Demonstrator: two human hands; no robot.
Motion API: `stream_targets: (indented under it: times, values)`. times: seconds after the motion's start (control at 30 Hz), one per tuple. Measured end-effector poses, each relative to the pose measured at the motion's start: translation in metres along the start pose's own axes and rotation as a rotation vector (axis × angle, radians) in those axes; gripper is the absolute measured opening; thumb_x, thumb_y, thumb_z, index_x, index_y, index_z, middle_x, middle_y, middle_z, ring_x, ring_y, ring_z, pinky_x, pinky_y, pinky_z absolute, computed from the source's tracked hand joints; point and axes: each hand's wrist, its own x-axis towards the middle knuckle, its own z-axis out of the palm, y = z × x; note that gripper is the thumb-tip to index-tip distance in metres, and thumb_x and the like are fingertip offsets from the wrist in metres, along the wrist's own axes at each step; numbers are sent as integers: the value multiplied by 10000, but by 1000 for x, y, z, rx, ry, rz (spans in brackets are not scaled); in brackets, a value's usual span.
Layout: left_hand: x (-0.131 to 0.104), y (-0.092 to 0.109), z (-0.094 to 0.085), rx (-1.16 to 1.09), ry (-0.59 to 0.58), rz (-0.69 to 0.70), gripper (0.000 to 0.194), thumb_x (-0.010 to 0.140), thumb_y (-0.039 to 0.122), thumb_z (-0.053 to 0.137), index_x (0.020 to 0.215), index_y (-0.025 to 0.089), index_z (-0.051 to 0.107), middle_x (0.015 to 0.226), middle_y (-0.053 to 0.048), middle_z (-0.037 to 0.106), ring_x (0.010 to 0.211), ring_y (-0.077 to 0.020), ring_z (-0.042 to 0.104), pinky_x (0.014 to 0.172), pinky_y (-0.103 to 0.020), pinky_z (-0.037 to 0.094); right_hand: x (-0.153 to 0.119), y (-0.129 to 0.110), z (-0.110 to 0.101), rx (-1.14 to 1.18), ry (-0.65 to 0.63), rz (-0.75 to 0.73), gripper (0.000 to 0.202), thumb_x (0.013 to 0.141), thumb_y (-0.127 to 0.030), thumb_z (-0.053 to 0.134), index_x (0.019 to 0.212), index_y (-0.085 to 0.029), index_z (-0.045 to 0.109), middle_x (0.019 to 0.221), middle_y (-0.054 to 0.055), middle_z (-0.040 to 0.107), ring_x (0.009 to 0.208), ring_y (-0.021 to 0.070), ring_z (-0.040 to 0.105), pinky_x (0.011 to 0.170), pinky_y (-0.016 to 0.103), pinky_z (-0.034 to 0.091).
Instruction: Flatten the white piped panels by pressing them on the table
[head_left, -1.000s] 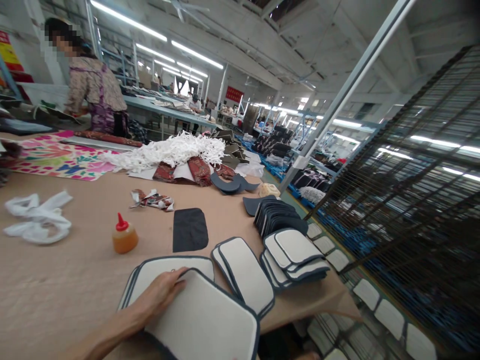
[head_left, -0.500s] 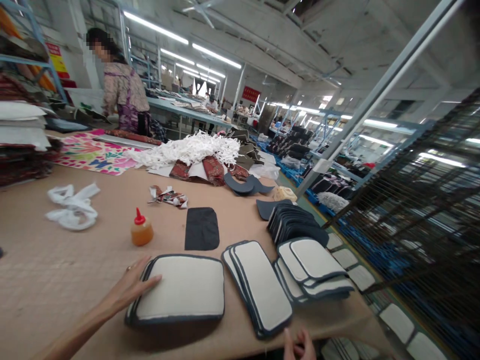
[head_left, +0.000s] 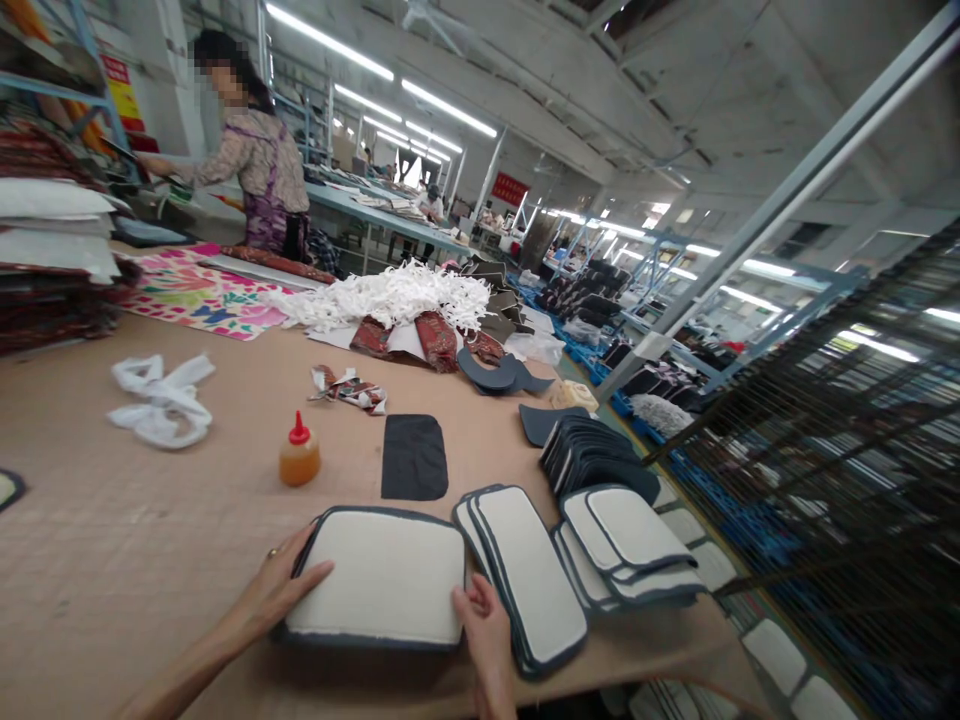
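We have a stack of cream panels [head_left: 379, 575] by the bench's [head_left: 187, 540] near edge, smooth-faced, round-cornered and bordered in dark blue-grey. Our left hand [head_left: 281, 590] clasps its left side, thumb over the top face, the other fingers along the rim. Our right hand [head_left: 486, 625] meets the right rim with loosely curled fingers; we cannot tell whether they grip.

Just right lies a narrower, longer panel stack [head_left: 529, 575], then smaller bordered panels [head_left: 637, 530] close to the bench's near right corner. Behind those, dark panels [head_left: 592, 460] lean in an overlapping row along the right edge.

Further in, we see a flat black piece [head_left: 415, 458] with rounded right corners, and a squat translucent bottle [head_left: 300, 462] of amber liquid with a red cone nozzle. Beyond are a looped white strip [head_left: 169, 405] and crumpled patterned scraps [head_left: 349, 390].

Toward the far edge sit a fluffy heap of shredded white strips [head_left: 405, 298] and a bright floral sheet [head_left: 202, 290]. Past it stands a co-worker [head_left: 266, 175] in a patterned top. On the far wall, a red banner [head_left: 510, 189] carries pale characters too small to read.
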Motion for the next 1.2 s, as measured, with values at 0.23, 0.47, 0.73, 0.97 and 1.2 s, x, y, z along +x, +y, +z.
stream_targets:
  times: [0.23,0.47,0.73,0.97,1.2]
  values:
    - [2,-21,4,-12,-23,34,735,727,567,403,1245,46,390,1300,-175,420,1202,-267,383,1026,-398,288,-5,-28,-5,84,-146,-43,500,573,-472,684,859,-71,597,703,65,642,681,180,580,647,266,451]
    - [-2,2,-19,-89,45,-76,891,639,598,497,1301,30,318,1368,-207,301,1226,-342,326,999,-451,309,-35,-55,3,468,-370,-8,491,642,-417,676,1003,-151,475,932,83,648,879,190,592,824,316,437]
    - [-40,83,-56,-848,-365,-236,781,509,525,680,1176,163,493,989,-103,660,865,-332,619,666,-374,541,-67,-47,-4,757,-291,54,612,535,-448,726,1045,-174,527,1008,99,630,966,234,568,817,336,447]
    - [-42,99,-36,-533,-270,-139,502,600,503,651,973,171,598,817,-44,690,794,-304,632,649,-344,540,-70,-46,-24,240,-99,-101,507,618,-499,626,952,-117,608,933,127,649,889,263,575,832,373,431]
    - [-33,86,-3,-277,-160,37,396,631,506,586,879,201,629,840,-19,690,806,-294,627,695,-314,523,-69,-22,-38,151,13,-59,568,632,-550,592,973,-96,610,986,138,633,955,289,555,870,381,411]
